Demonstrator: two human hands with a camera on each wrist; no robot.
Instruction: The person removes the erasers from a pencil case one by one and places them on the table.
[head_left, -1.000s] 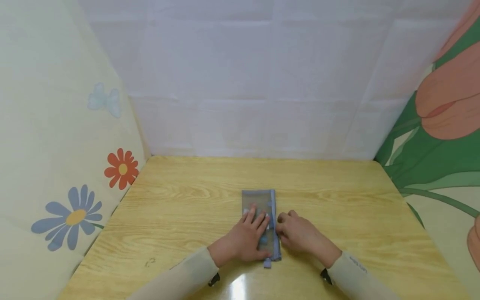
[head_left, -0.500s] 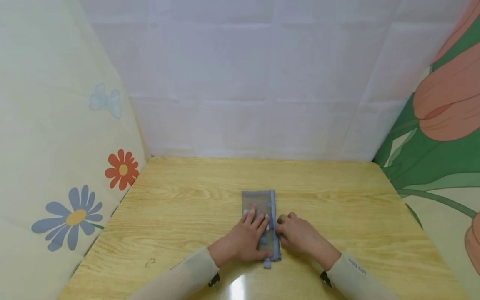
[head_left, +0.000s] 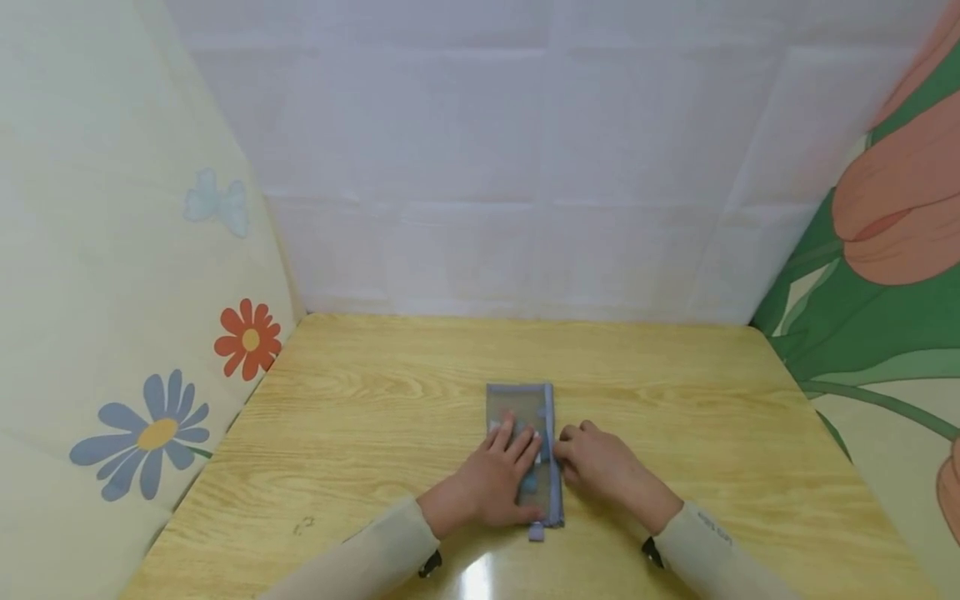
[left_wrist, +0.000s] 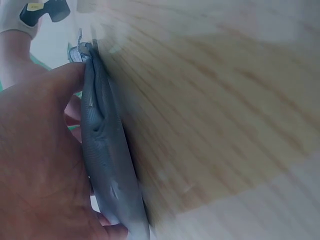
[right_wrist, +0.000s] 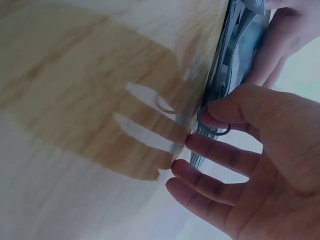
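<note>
A flat see-through mesh zipper pouch [head_left: 513,400] with blue-grey edging lies on the table, a small fabric tab [head_left: 536,532] sticking out at its near end. My left hand [head_left: 491,487] rests on top of it with fingers spread, pressing it down. Blue and white items show dimly through the mesh; their kind is unclear. Along the right edge, my right hand [head_left: 606,473] pinches the zipper's ring pull [right_wrist: 218,133] between thumb and index finger. In the right wrist view the zipper teeth [right_wrist: 232,52] stand apart toward the pouch's near end.
The wood-grain table [head_left: 360,417] extends around the pouch on all sides. A white cloth [head_left: 450,167] hangs behind it. Flower-printed sheets stand at the left [head_left: 90,292] and right [head_left: 885,333]. A glare spot lies near the front.
</note>
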